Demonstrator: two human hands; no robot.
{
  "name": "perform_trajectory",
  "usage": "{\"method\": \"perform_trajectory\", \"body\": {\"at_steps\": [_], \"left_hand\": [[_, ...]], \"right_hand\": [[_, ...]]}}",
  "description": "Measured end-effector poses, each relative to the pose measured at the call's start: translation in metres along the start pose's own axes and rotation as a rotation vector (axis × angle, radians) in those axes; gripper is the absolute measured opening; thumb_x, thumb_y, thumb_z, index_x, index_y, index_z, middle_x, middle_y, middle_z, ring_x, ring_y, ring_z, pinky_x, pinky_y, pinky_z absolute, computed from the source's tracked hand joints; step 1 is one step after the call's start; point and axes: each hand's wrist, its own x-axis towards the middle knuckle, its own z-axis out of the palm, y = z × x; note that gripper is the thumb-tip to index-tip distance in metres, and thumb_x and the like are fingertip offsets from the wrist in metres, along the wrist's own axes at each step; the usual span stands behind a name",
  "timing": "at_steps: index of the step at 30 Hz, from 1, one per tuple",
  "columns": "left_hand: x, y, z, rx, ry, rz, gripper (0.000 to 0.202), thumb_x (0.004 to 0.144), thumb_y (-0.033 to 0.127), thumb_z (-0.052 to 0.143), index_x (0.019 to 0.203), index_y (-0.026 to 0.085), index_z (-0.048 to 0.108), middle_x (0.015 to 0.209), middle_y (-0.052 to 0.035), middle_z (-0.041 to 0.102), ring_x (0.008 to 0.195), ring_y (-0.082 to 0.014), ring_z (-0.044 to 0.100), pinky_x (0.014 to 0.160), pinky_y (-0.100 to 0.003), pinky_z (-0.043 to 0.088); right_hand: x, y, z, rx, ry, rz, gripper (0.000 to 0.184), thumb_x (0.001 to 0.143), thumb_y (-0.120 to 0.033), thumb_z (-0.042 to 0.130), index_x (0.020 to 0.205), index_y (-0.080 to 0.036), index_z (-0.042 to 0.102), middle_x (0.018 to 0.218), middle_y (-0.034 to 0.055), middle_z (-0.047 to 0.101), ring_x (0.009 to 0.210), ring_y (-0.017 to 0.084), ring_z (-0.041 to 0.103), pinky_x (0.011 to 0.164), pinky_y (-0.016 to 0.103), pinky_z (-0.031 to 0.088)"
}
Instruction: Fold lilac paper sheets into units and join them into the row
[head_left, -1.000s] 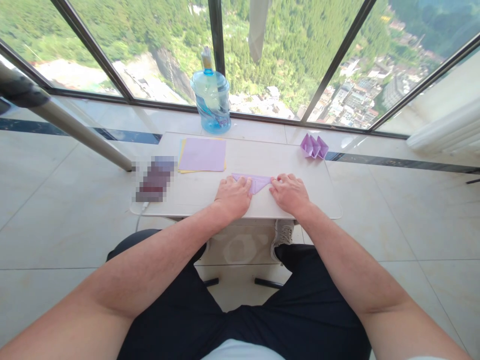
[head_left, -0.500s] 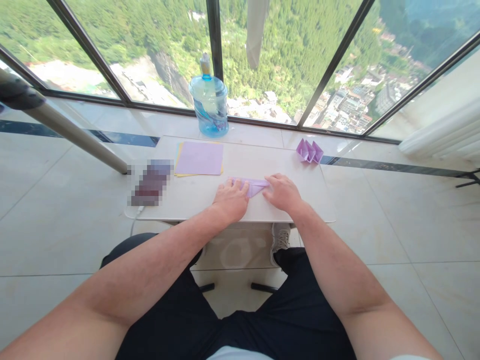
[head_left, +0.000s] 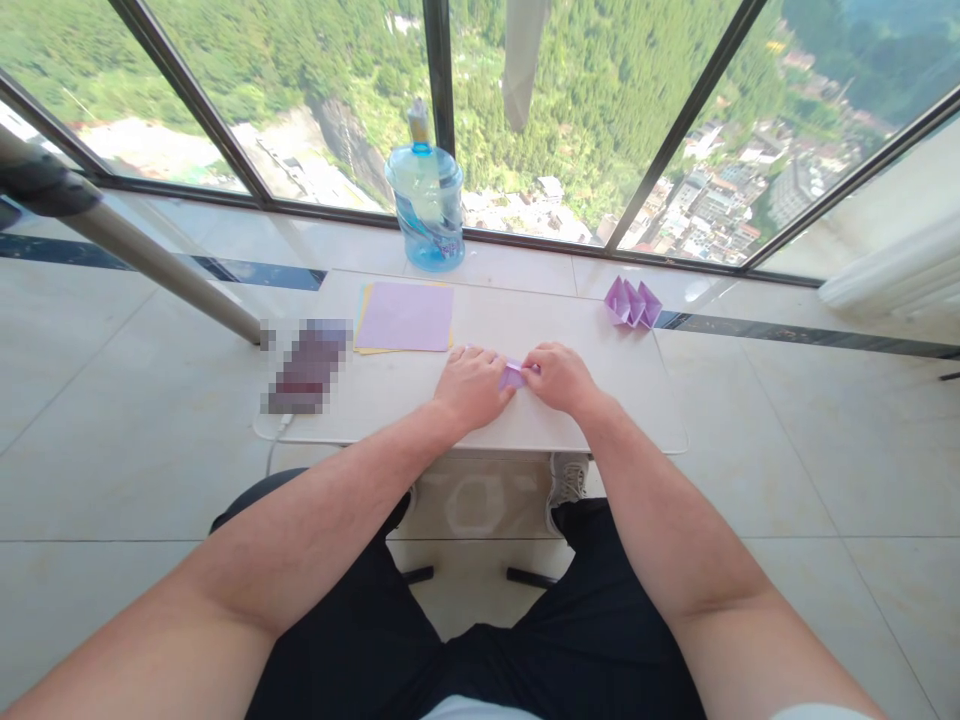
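Observation:
On the small white table (head_left: 405, 400), a folded strip of purple paper (head_left: 512, 375) lies between my hands, and only a short piece of it shows. My left hand (head_left: 474, 385) covers its left part, with fingers over the far edge and the thumb along the near edge. At its right end my right hand (head_left: 556, 375) pinches the paper between thumb and fingertips. The rest of the strip is hidden under my hands.
A stack of square paper (head_left: 405, 315), purple on top, lies at the table's back left. Left of it is a blurred-out phone-like object (head_left: 307, 370) with a white cable. A purple folded paper piece (head_left: 634, 303) sits back right. A blue water jug (head_left: 426, 210) stands behind by the window.
My left hand has slid right and covers more of the folded paper. My right hand has closed into a pinch at its right end. The view has shifted slightly.

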Motion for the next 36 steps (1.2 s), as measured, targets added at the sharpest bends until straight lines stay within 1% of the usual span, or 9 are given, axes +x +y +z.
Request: {"method": "perform_trajectory", "body": {"at_steps": [4,7,10,14,20,24,29,33,36], "left_hand": [[0.001,0.001,0.002,0.004,0.012,0.046,0.031,0.092,0.035,0.051,0.105,0.014,0.070,0.106,-0.0139,0.072,0.108,-0.0292,0.062,0.102,-0.045,0.040],[0.002,0.002,0.003,0.016,0.024,0.048,0.029,0.089,0.033,0.053,0.102,0.014,0.071,0.104,-0.0136,0.073,0.106,-0.0303,0.063,0.101,-0.046,0.040],[0.001,0.002,0.004,0.007,0.049,0.049,0.031,0.088,0.035,0.055,0.103,0.013,0.071,0.104,-0.0142,0.073,0.106,-0.0316,0.063,0.099,-0.047,0.041],[0.001,0.001,0.006,-0.013,0.064,0.047,0.033,0.089,0.035,0.054,0.106,0.014,0.071,0.105,-0.0146,0.073,0.107,-0.0320,0.063,0.099,-0.048,0.040],[0.001,0.002,0.007,-0.022,0.070,0.043,0.034,0.088,0.035,0.055,0.107,0.013,0.071,0.105,-0.0162,0.072,0.106,-0.0331,0.062,0.098,-0.049,0.040],[0.001,0.004,0.005,-0.037,0.089,0.018,0.040,0.085,0.037,0.059,0.115,0.012,0.069,0.106,-0.0173,0.072,0.105,-0.0335,0.062,0.098,-0.048,0.040],[0.004,0.004,-0.001,-0.047,0.117,0.027,0.032,0.085,0.025,0.055,0.112,0.015,0.069,0.104,-0.0141,0.072,0.106,-0.0320,0.062,0.098,-0.047,0.040],[0.006,0.000,0.001,-0.021,0.072,0.030,0.028,0.083,0.029,0.059,0.104,0.014,0.070,0.103,-0.0146,0.072,0.105,-0.0337,0.062,0.095,-0.048,0.042],[0.006,-0.002,0.003,-0.011,0.041,0.031,0.028,0.086,0.033,0.058,0.100,0.013,0.071,0.101,-0.0149,0.072,0.104,-0.0337,0.062,0.093,-0.047,0.043]], "right_hand": [[0.002,-0.006,0.001,-0.043,-0.012,0.019,0.021,0.091,-0.029,0.058,0.096,-0.020,0.076,0.097,0.0077,0.073,0.091,0.020,0.065,0.084,0.031,0.044],[0.001,-0.009,0.001,-0.116,-0.036,0.020,0.021,0.093,-0.027,0.055,0.094,-0.018,0.075,0.098,0.0094,0.072,0.092,0.021,0.065,0.085,0.031,0.043],[0.001,-0.011,0.001,-0.163,-0.039,0.011,0.022,0.094,-0.027,0.053,0.095,-0.017,0.073,0.100,0.0109,0.072,0.095,0.023,0.064,0.086,0.032,0.042],[0.000,-0.011,0.000,-0.158,-0.042,-0.031,0.020,0.093,-0.030,0.057,0.099,-0.018,0.072,0.103,0.0103,0.071,0.098,0.023,0.064,0.086,0.032,0.042],[0.002,-0.012,0.002,-0.203,-0.011,-0.036,0.023,0.096,-0.025,0.049,0.095,-0.016,0.071,0.101,0.0125,0.070,0.094,0.024,0.064,0.083,0.033,0.041],[0.001,-0.014,0.000,-0.100,0.095,-0.009,0.019,0.093,-0.025,0.051,0.089,-0.017,0.068,0.095,0.0103,0.070,0.087,0.022,0.063,0.078,0.032,0.041],[0.003,-0.016,-0.005,0.068,0.191,0.033,0.014,0.088,-0.024,0.054,0.083,-0.019,0.066,0.088,0.0069,0.070,0.082,0.020,0.062,0.077,0.031,0.042],[0.003,-0.010,-0.005,0.129,0.208,0.090,0.015,0.088,-0.023,0.054,0.086,-0.019,0.068,0.088,0.0063,0.071,0.084,0.021,0.063,0.079,0.031,0.044],[0.002,-0.005,-0.002,0.159,0.150,0.111,0.017,0.085,-0.029,0.061,0.096,-0.019,0.070,0.096,0.0065,0.073,0.089,0.021,0.065,0.083,0.032,0.046]]}}
